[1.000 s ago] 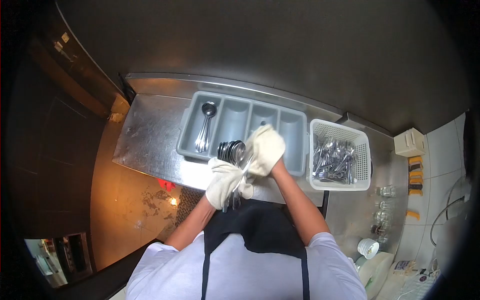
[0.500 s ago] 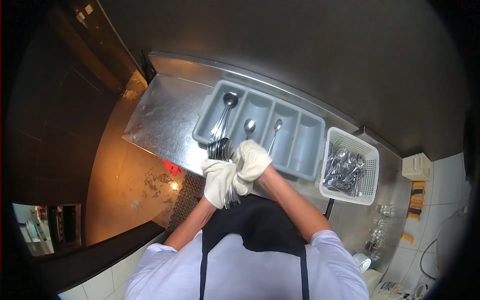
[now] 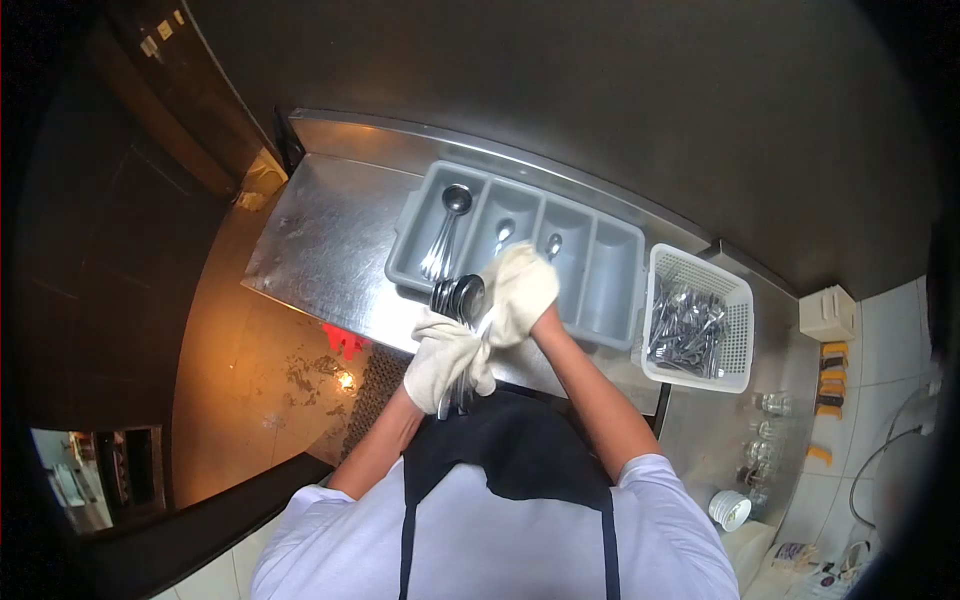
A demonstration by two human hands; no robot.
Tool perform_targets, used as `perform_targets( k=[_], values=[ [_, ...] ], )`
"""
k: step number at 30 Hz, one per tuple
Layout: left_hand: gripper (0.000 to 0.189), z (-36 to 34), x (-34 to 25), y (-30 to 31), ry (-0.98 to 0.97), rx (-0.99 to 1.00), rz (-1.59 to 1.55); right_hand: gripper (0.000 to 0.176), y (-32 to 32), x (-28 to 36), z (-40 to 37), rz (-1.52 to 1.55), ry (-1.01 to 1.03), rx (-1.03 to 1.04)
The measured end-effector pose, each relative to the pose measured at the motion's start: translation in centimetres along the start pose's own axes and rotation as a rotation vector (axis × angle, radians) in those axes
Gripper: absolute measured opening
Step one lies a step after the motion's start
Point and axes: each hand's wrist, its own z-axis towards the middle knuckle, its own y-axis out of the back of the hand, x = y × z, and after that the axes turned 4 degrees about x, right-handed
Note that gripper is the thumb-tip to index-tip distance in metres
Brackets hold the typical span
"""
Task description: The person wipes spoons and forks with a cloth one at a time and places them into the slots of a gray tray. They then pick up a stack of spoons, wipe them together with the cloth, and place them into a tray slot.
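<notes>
My left hand (image 3: 440,362), in a white cloth glove, is closed round a bundle of spoons (image 3: 458,298), bowls pointing away from me and handles down by the apron. My right hand (image 3: 522,294), also gloved, is closed just right of the spoons; what its fingers grip is hidden. Beyond both hands lies a grey four-compartment cutlery tray (image 3: 616,228). Its leftmost compartment holds several ladle-like spoons (image 3: 456,200). One spoon (image 3: 505,230) shows in the second and a smaller spoon (image 3: 554,242) in the third.
A white perforated basket (image 3: 740,290) full of cutlery stands right of the tray on the steel counter (image 3: 330,225). Several glasses (image 3: 765,430) and stacked white dishes (image 3: 730,510) are at the lower right. A raised steel edge runs along the back.
My right hand has moved up and slightly right, away from my left hand, over the tray's near edge. The spoon bundle has shifted slightly right.
</notes>
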Motion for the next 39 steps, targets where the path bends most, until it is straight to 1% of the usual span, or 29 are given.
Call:
perform_targets(
  k=[1,3,4,7,9,10,11,12,13,14,15,16,17,18,19,21,22,25,26,29,30,32,33,34,35,36,37,38,39],
  values=[
    [0.008,0.0,0.0,0.0,-0.034,-0.091,-0.191,0.021,0.6,-0.4,0.0,-0.124,-0.134,0.021],
    [0.008,0.4,0.2,-0.7,-0.101,-0.114,-0.245,0.025,-2.0,-1.6,-1.2,0.373,-0.382,-0.195],
    [0.010,1.3,-1.0,0.5,-0.027,-0.012,-0.169,0.027,-2.9,-1.9,-1.8,0.622,-0.500,-0.304],
    [0.013,2.6,-2.1,1.1,0.087,0.304,0.121,0.023,-1.0,3.0,-3.7,-0.009,-0.362,0.185],
    [0.016,3.2,-3.5,2.4,0.056,0.211,0.271,0.025,-3.0,4.5,-5.7,0.272,-0.314,0.046],
    [0.016,2.6,-2.3,-0.2,-0.001,0.040,0.210,0.030,-2.6,3.6,-6.1,0.422,-0.364,0.099],
    [0.017,2.5,-2.0,-0.9,-0.054,-0.130,0.145,0.029,-1.1,2.8,-5.9,0.349,-0.253,0.180],
    [0.018,2.4,-2.0,-1.4,-0.055,-0.131,0.443,0.028,0.6,1.8,-5.5,0.278,-0.140,0.259],
    [0.019,2.6,-2.4,-1.1,-0.059,-0.143,0.741,0.029,0.2,0.4,-5.8,0.275,-0.079,0.241],
    [0.020,2.6,-2.1,-2.3,-0.055,-0.109,0.873,0.029,-0.2,-1.0,-6.0,0.272,-0.018,0.221],
    [0.019,2.5,-1.5,-3.0,-0.069,-0.133,0.659,0.029,-0.6,-2.4,-6.3,0.268,0.043,0.201],
    [0.017,2.4,-1.0,-3.8,-0.091,-0.157,0.435,0.030,-4.4,-3.9,-6.5,0.225,0.049,0.217],
    [0.016,2.3,-0.5,-4.5,-0.120,-0.181,0.222,0.032,1.1,-1.7,-4.0,0.001,0.118,0.554],
    [0.013,2.0,-0.9,-3.5,-0.074,-0.056,0.041,0.035,7.0,0.7,-1.5,-0.195,0.252,0.876],
    [0.013,1.8,-1.2,-3.1,-0.029,0.070,-0.142,0.035,4.6,0.8,-2.0,-0.053,0.238,0.630],
    [0.012,1.3,-0.2,-6.0,-0.007,0.092,-0.330,0.036,-1.5,0.3,-4.2,0.219,0.200,0.133],
    [0.011,1.3,-0.1,-6.1,-0.021,0.095,-0.358,0.037,2.7,1.0,-4.0,0.347,0.284,0.033],
    [0.011,1.6,-0.6,-3.4,-0.109,0.088,-0.317,0.021,0.1,-0.3,-4.1,0.287,0.086,0.099],
    [0.011,1.6,-0.5,-3.7,-0.173,-0.062,-0.345,0.019,-1.3,-0.5,-3.6,0.398,-0.038,-0.011],
    [0.011,1.7,-1.4,-1.6,-0.165,-0.021,-0.235,0.022,-2.1,-2.5,-2.8,0.111,-0.169,-0.149],
    [0.013,2.2,-2.1,-0.6,-0.172,-0.052,-0.172,0.022,-2.2,-2.5,-2.9,0.249,-0.278,-0.204],
    [0.018,1.9,-2.0,-3.3,-0.012,0.064,0.349,0.021,-2.5,-1.9,-3.3,0.530,-0.491,-0.307],
    [0.020,1.7,-1.8,-4.5,0.071,0.124,0.607,0.021,-2.3,-1.7,-3.6,0.336,-0.504,-0.143],
    [0.019,2.0,-2.0,-3.5,0.068,0.135,0.507,0.021,-1.6,-1.3,-3.7,0.138,-0.488,0.014],
    [0.019,2.2,-2.3,-1.7,0.063,0.147,0.404,0.021,1.5,1.1,-3.9,-0.254,-0.210,0.288],
    [0.021,2.3,-2.5,-0.8,0.055,0.159,0.302,0.024,-0.6,3.4,-4.9,-0.305,-0.168,0.269],
    [0.021,2.2,-2.3,-1.5,0.050,0.093,0.293,0.028,-2.9,4.7,-5.8,-0.353,-0.127,0.246],
    [0.022,2.1,-1.9,-2.7,0.042,0.028,0.286,0.018,-3.3,4.0,-6.4,0.064,-0.108,0.217],
    [0.023,1.9,-1.6,-3.5,0.034,-0.037,0.281,0.015,-4.5,2.2,-7.0,0.355,-0.092,0.208]
  ],
)
